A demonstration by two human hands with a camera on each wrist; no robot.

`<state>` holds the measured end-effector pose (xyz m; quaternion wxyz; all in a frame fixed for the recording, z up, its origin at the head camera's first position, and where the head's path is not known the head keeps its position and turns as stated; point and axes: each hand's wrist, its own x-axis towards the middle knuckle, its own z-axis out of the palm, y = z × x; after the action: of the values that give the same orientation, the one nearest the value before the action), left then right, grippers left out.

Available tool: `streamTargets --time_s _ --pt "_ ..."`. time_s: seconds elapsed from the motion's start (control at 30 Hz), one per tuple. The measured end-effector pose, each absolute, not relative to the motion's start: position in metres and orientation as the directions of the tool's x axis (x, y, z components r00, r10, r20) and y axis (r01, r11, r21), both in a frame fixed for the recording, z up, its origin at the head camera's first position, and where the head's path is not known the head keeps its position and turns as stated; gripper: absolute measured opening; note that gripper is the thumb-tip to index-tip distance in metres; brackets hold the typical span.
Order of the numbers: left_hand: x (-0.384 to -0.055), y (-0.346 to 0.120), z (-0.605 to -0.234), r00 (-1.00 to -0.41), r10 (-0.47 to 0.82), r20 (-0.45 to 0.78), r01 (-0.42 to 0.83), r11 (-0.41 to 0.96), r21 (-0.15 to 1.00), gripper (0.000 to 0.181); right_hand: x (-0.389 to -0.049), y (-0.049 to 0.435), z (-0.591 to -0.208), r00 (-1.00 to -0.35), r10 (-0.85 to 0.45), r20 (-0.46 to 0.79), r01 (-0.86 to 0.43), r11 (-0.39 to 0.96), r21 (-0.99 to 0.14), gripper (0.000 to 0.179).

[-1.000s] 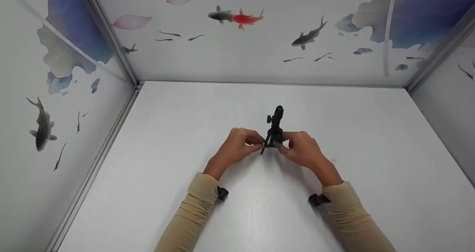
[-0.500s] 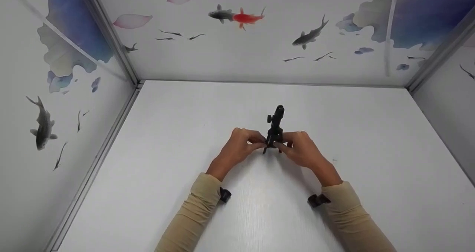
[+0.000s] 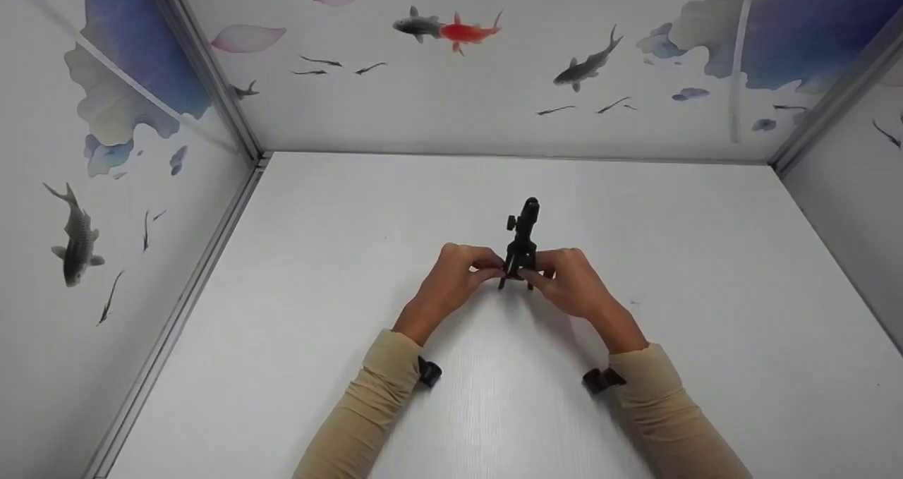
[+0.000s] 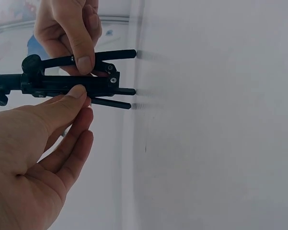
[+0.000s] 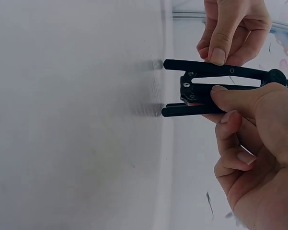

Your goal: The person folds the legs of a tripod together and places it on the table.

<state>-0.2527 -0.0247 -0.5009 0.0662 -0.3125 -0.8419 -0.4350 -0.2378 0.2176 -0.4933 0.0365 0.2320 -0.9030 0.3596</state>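
Note:
A small black tripod (image 3: 523,235) stands upright near the middle of the white table, its legs drawn close to the centre column. My left hand (image 3: 455,274) pinches its left side low down between thumb and fingers. From the other side, my right hand (image 3: 578,285) pinches the lower part, thumb in front. In the left wrist view, the right thumb lies on the upper leg (image 4: 120,53) and the left thumb presses by the column. The right wrist view has the leg feet right at the tabletop, with a leg (image 5: 187,66) under the left thumb. A round knob (image 4: 31,63) sticks out above the legs.
The white tabletop (image 3: 317,253) spreads around both hands. Panels with printed fish stand on its left, back (image 3: 465,98) and right, joined by metal corner posts (image 3: 211,70). Small black wrist cameras (image 3: 429,373) sit at the sleeve cuffs.
The tripod's left leg has swung inward toward the column, the left hand shifting slightly right with it. Another leg's foot now shows below the right thumb. The right hand has barely moved.

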Motion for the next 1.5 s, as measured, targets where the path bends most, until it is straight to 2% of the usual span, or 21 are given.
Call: streamTargets --time_s 0.6,0.8,1.03,1.2,1.33,1.5 --pt "-0.253 -0.023 -0.504 -0.806 0.456 0.377 0.565 0.406 0.718 0.011 -0.237 0.218 -0.494 -0.895 -0.385 0.224 -0.428 0.602 -0.674 0.013" --pt "-0.254 -0.022 -0.504 -0.793 0.476 0.381 0.585 0.419 0.694 0.012 -0.237 0.219 -0.494 -0.896 -0.386 0.218 -0.424 0.601 -0.678 0.013" --pt "-0.254 -0.027 -0.502 -0.796 0.491 0.354 0.576 0.435 0.693 0.013 -0.239 0.218 -0.492 -0.876 -0.449 0.178 -0.437 0.579 -0.689 0.016" --pt "-0.254 -0.029 -0.499 -0.799 0.509 0.322 0.555 0.415 0.721 0.018 -0.240 0.228 -0.485 -0.850 -0.509 0.135 -0.467 0.611 -0.640 0.022" --pt "-0.254 -0.028 -0.499 -0.808 0.517 0.282 0.524 0.412 0.746 0.027 -0.240 0.238 -0.480 -0.869 -0.482 0.110 -0.447 0.672 -0.590 0.017" --pt "-0.254 -0.025 -0.500 -0.808 0.540 0.234 0.505 0.433 0.747 0.028 -0.240 0.241 -0.478 -0.891 -0.446 0.081 -0.411 0.721 -0.558 0.010"
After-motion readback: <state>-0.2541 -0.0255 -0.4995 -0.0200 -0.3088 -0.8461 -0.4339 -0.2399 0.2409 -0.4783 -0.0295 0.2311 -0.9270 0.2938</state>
